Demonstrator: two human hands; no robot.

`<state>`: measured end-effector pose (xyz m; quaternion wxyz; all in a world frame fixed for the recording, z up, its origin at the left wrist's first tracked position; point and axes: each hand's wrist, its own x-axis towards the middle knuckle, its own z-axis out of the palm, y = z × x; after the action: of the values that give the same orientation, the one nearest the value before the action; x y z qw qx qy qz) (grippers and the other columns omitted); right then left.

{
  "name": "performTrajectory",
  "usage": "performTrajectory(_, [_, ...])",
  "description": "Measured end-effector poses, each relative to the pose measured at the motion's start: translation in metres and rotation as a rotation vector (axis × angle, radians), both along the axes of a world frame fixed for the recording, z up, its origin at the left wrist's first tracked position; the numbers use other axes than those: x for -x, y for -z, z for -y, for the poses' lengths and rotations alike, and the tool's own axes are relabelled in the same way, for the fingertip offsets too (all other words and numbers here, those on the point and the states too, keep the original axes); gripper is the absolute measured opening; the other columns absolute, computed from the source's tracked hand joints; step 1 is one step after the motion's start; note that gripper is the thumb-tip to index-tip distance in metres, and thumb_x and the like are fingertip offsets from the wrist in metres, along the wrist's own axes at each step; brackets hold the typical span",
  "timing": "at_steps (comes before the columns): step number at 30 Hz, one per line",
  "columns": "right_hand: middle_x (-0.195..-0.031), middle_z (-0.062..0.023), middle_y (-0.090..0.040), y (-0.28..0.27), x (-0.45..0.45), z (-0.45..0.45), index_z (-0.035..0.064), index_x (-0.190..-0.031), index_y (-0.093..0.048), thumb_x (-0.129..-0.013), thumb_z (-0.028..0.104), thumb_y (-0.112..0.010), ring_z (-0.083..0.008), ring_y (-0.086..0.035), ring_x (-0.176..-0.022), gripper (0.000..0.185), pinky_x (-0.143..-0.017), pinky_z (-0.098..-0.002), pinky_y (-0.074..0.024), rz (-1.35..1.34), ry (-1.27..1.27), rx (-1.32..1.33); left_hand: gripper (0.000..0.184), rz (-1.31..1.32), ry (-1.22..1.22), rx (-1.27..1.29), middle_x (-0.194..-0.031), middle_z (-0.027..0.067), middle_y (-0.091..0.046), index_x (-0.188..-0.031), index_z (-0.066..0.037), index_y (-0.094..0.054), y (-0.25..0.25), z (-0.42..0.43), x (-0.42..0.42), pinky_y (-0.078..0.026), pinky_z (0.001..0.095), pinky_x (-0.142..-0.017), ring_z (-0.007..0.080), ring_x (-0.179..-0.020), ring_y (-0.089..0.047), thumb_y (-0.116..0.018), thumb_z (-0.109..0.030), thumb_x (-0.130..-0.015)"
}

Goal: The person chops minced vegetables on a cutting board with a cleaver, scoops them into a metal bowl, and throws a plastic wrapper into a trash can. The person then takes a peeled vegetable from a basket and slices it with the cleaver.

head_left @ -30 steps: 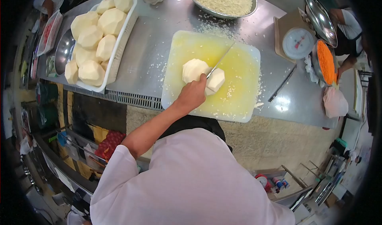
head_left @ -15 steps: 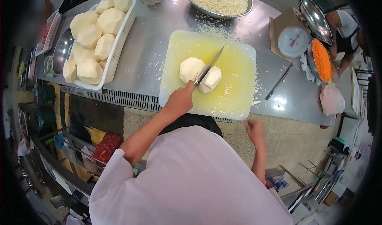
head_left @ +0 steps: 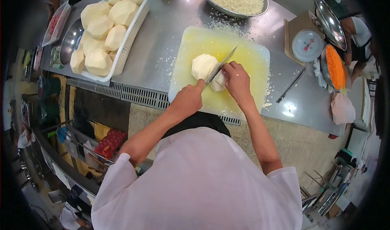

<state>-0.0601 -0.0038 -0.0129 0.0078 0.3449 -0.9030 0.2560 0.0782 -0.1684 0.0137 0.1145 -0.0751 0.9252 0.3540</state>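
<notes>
My left hand [head_left: 187, 101] is closed around the handle of a knife [head_left: 227, 57], whose blade points up and to the right over the pale green cutting board [head_left: 250, 55]. Left of the blade lies a large peeled white vegetable [head_left: 202, 66]. A smaller peeled piece [head_left: 217, 83] sits just right of it, partly covered by my right hand [head_left: 237, 79]. The fingers of that hand are bent together beside the blade and over the smaller piece; what they pinch is hidden. Small white bits are scattered over the board.
A white basket [head_left: 132, 32] of peeled vegetables stands at the left. Behind the board is a metal bowl [head_left: 266, 4] of chopped white food. To the right are a long dark tool [head_left: 291, 85], a scale [head_left: 308, 45], a bowl of orange shreds [head_left: 335, 67] and a co-worker's arm [head_left: 358, 68].
My right hand has come up from beyond the board's near edge to the smaller piece and the blade. My left hand still holds the knife between the two pieces. The view has shifted slightly.
</notes>
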Motion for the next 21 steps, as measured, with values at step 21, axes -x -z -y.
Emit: performTrajectory(21, [-0.087, -0.0077, -0.062, 0.009, -0.007, -0.002, 0.0097, -0.092, -0.067, -0.084, 0.005, -0.064, -0.0301, -0.061, -0.084, 0.01, -0.068, -0.0427, -0.0516, -0.066, 0.068, 0.076, 0.033, 0.195, 0.019, -0.019, -0.077, 0.0321, -0.064, -0.115, 0.008, -0.046, -0.027, -0.002, -0.007, -0.051, 0.0599, -0.072, 0.0528, -0.08, -0.065, -0.052, 0.004, -0.083])
